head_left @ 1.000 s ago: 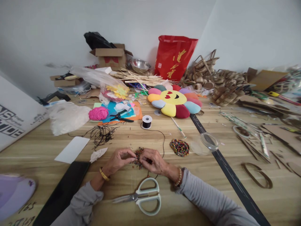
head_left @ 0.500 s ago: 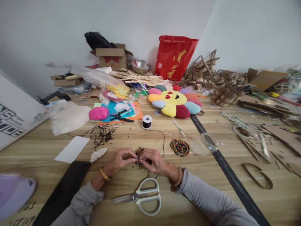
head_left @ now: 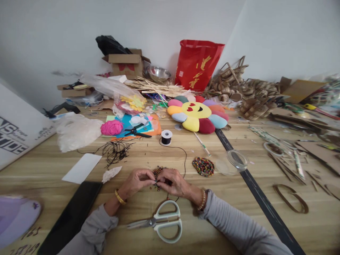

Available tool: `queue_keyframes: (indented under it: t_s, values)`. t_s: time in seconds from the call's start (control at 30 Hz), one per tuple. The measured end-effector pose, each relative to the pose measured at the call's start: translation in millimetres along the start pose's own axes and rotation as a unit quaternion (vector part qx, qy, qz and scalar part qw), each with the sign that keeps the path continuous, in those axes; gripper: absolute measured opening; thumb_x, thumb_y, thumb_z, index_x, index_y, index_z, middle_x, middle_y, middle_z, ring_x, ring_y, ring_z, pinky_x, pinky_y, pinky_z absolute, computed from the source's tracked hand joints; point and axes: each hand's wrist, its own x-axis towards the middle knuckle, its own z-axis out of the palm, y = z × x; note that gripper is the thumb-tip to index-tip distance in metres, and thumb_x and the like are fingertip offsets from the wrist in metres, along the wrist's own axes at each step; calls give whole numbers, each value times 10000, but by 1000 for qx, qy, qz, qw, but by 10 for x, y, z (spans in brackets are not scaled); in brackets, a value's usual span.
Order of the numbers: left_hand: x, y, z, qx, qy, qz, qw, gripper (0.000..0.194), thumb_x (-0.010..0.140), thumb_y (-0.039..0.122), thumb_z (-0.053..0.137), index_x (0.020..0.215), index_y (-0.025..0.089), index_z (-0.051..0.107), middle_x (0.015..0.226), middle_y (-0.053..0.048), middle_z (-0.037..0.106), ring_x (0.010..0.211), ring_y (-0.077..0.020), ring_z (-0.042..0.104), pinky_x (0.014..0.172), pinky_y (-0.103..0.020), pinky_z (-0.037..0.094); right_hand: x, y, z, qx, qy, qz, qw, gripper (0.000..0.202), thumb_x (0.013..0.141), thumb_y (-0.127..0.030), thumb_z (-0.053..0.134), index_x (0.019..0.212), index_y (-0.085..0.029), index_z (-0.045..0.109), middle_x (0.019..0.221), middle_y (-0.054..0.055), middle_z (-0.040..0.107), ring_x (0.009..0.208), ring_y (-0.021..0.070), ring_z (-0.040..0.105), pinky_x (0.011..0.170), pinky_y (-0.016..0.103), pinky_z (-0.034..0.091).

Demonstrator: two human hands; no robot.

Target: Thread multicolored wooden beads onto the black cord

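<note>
My left hand (head_left: 138,181) pinches a small bead between thumb and index finger, over a pile of loose coloured beads (head_left: 158,171). Its fingertips meet those of my right hand (head_left: 172,181), which is closed in a pinch on the black cord; the cord's tip is too small to make out. The black cord (head_left: 186,156) runs from a white spool (head_left: 166,137) and passes by my right hand. A loop with a reddish bead on it shows below that hand. White-handled scissors (head_left: 167,221) lie on the table just under both hands.
A coiled multicoloured bead string (head_left: 203,166) lies to the right, beside a clear round lid (head_left: 237,160). Tangled black cord (head_left: 115,150), a white card (head_left: 81,168) and a black case (head_left: 71,216) are on the left. A flower cushion (head_left: 197,112) sits behind.
My left hand has shifted slightly right and its fingertips now meet those of my right hand. The rest of the table looks the same.
</note>
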Motion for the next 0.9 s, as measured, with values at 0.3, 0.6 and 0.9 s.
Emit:
queue_keyframes:
  t_s: [0.3, 0.6, 0.9]
  values:
    - [3, 56, 0, 11, -11, 29, 999, 215, 748, 317, 685, 669, 119, 653, 709, -43, 649, 701, -160, 582, 674, -263, 446, 13, -19, -28, -4, -25, -13, 1000, 53, 862, -207, 497, 821, -183, 474, 765, 50, 561, 722, 157, 524, 650, 263, 436]
    - [0, 37, -58, -59, -12, 52, 997, 259, 753, 360, 690, 655, 129, 625, 677, -22, 613, 681, -144, 549, 676, -263, 440, 33, -82, -127, 22, -76, -9, 997, 299, 935, -272, 300, 660, -198, 390, 615, 12, 461, 602, 139, 432, 602, 263, 401]
    - [-2, 69, -4, -38, -9, 42, 998, 275, 728, 382, 706, 656, 124, 645, 668, -27, 616, 667, -146, 555, 657, -259, 436, 13, -93, -54, 91, -23, 66, 993, 276, 831, -413, 626, 892, -154, 552, 663, -13, 534, 532, 85, 463, 496, 179, 397]
